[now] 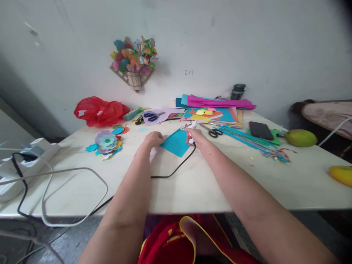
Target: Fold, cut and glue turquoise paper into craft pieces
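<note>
In the middle of the table a blue square of paper [176, 144] lies turned cornerwise to me. My left hand [154, 139] pinches its left corner, fingers closed. Wrapped in my right hand [197, 136] is a white hot glue gun [193, 128] with a black cord [176, 171] trailing to the left. A pale glue stick [210, 118] sticks out behind it to the upper right. The gun's front end is over the paper's far corner; whether it touches the paper I cannot tell. Black-handled scissors [215, 132] lie just right of the gun.
Paper flowers [107, 143] and a red plastic bag [99, 111] are on the left, with power strips and cables [75, 169] nearer me. Coloured sheets [220, 102] are stacked against the wall. Paper strips [242, 137], a phone [260, 131] and a mango [300, 138] lie right.
</note>
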A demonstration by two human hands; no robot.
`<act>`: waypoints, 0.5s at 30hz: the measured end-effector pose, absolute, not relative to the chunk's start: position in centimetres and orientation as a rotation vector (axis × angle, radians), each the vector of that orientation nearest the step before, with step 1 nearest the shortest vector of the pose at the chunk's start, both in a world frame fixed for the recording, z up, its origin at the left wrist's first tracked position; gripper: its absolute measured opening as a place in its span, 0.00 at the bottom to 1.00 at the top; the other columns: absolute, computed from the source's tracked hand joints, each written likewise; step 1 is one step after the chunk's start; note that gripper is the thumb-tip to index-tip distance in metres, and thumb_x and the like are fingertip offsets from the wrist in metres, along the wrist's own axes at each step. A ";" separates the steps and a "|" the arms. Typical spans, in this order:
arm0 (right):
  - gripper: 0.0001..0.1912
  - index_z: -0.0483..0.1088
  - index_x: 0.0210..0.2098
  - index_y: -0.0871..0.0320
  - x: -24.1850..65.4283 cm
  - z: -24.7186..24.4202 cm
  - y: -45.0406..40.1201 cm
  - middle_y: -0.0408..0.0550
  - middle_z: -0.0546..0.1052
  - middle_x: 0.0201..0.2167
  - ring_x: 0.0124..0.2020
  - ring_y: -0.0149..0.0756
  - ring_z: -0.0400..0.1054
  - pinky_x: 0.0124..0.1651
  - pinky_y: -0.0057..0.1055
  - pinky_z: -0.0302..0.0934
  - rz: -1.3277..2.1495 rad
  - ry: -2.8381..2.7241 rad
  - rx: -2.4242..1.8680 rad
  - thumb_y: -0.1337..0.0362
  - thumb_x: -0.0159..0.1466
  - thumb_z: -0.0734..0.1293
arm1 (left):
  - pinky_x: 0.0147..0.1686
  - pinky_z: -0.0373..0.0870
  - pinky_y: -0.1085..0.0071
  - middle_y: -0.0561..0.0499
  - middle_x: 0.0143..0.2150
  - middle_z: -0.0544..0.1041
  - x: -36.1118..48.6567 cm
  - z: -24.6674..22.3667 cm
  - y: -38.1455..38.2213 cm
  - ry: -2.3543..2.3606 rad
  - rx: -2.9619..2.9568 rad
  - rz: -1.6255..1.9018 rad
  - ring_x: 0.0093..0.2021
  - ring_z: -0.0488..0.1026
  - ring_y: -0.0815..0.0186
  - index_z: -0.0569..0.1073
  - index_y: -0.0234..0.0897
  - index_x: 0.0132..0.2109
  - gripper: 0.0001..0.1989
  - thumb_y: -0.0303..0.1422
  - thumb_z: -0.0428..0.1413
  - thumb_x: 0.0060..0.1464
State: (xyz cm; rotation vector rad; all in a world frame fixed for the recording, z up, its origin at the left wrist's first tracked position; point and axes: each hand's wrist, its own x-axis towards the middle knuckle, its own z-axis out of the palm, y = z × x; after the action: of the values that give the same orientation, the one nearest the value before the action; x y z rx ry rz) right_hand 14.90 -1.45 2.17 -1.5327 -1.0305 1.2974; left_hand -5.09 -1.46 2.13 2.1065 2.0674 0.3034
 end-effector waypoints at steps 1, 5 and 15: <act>0.14 0.64 0.25 0.61 14.9 2.2 -1.5 0.43 0.66 0.13 0.15 0.31 0.64 0.15 0.25 0.58 1.301 -1.034 -1.538 0.56 0.57 0.65 | 0.32 0.65 0.75 0.51 0.33 0.78 -5.1 2.1 -1.5 2.065 2.111 0.315 0.34 0.73 0.64 0.76 0.39 0.34 0.11 0.33 0.54 0.41; 0.16 0.65 0.27 0.62 14.9 2.2 -1.4 0.45 0.69 0.14 0.15 0.30 0.65 0.16 0.25 0.59 1.315 -1.047 -1.537 0.53 0.58 0.64 | 0.31 0.65 0.75 0.50 0.32 0.78 -5.0 2.0 -1.5 2.073 2.116 0.333 0.33 0.73 0.64 0.77 0.38 0.34 0.11 0.33 0.54 0.41; 0.18 0.66 0.27 0.62 14.9 1.8 -0.6 0.46 0.71 0.15 0.15 0.31 0.66 0.16 0.25 0.60 1.289 -1.047 -1.518 0.51 0.58 0.63 | 0.30 0.65 0.76 0.51 0.31 0.78 -4.9 2.1 -1.6 2.079 2.128 0.369 0.33 0.73 0.66 0.78 0.38 0.34 0.10 0.33 0.55 0.42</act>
State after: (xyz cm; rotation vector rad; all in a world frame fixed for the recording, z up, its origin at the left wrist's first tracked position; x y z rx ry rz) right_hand 14.92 -0.64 1.76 -1.5176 -1.0473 1.2888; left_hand -4.88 -1.60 2.11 2.1277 2.0789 0.3692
